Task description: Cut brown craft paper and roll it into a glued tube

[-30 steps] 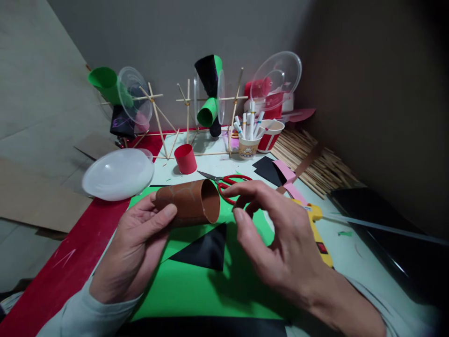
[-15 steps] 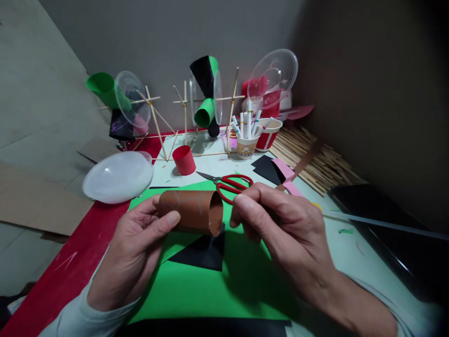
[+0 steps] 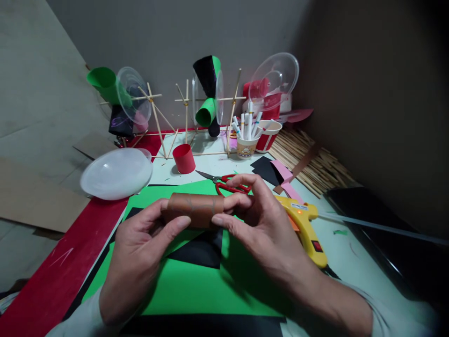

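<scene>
A brown paper tube [image 3: 196,209] with grey lines drawn on it is held level between my two hands. My left hand [image 3: 140,252] grips its left end, thumb along the front. At the right end, my right hand [image 3: 270,229] pinches the rim, with the thumb outside and fingertips partly hidden at the opening. Below the tube lie a black paper piece [image 3: 199,250] and a large green sheet [image 3: 196,290]. Just right of my right hand rests a yellow glue gun [image 3: 305,224] with a glowing orange light and a clear glue stick [image 3: 372,224] in its back.
Red-handled scissors [image 3: 224,181] and a red paper ring [image 3: 184,158] lie behind the tube. Stick frames with plastic discs [image 3: 135,96] and paper cones stand farther back. A cup of markers [image 3: 247,146], wooden sticks [image 3: 308,159] and a white bowl [image 3: 117,174] surround the work area.
My right hand has moved left onto the tube's right end and now grips it. The tube has turned so its open end no longer faces me. The glue gun has come into view.
</scene>
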A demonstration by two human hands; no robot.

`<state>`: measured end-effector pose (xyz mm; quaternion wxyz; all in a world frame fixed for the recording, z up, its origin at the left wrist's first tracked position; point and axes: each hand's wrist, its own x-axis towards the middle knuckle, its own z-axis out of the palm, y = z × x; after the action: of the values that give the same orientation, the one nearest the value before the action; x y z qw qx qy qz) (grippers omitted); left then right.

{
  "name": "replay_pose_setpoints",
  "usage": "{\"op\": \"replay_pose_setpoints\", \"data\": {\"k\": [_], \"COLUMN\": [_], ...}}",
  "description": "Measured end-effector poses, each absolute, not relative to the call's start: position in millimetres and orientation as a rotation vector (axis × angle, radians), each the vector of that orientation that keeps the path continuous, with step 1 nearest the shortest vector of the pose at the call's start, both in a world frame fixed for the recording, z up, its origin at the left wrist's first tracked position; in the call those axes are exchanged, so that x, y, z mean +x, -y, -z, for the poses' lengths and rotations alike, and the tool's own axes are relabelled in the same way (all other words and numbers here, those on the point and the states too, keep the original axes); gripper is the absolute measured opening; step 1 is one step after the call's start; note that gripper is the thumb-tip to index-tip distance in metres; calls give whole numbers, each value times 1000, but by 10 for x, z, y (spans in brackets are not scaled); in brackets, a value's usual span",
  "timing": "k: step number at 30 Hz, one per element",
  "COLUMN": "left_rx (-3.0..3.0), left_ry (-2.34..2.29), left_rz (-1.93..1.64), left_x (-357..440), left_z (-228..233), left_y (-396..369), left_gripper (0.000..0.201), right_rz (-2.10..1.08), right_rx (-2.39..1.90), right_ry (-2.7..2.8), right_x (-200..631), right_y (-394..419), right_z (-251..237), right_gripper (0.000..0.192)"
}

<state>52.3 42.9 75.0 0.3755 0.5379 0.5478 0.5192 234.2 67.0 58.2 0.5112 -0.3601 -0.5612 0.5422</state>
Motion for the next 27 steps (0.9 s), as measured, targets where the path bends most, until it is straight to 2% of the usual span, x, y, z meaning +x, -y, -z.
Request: {"op": "replay_pose_setpoints", "data": {"k": [6, 12, 19, 27], "left_rx": [1425, 1235, 1333, 1514], "left_ry": [-1442, -1448, -1543, -1664], "left_rz": [-1295, -1508, -1585, -1666], "left_x": [553, 571, 504, 521], "left_z": [-725, -766, -735, -741], "left_y": [-433, -456, -469, -365], "left_gripper": [13, 21, 10, 12], "right_rz": [-1478, -1527, -1575, -1593], "right_rx": [-866, -913, -947, -888], "right_ry": [1177, 1000, 1026, 1055], "right_x": [2318, 2292, 2279, 2286], "right_y": [-696, -706, -682, -702], "right_z": [-570, -494, -504, -476], "right_gripper": [40, 46, 49, 54]}}
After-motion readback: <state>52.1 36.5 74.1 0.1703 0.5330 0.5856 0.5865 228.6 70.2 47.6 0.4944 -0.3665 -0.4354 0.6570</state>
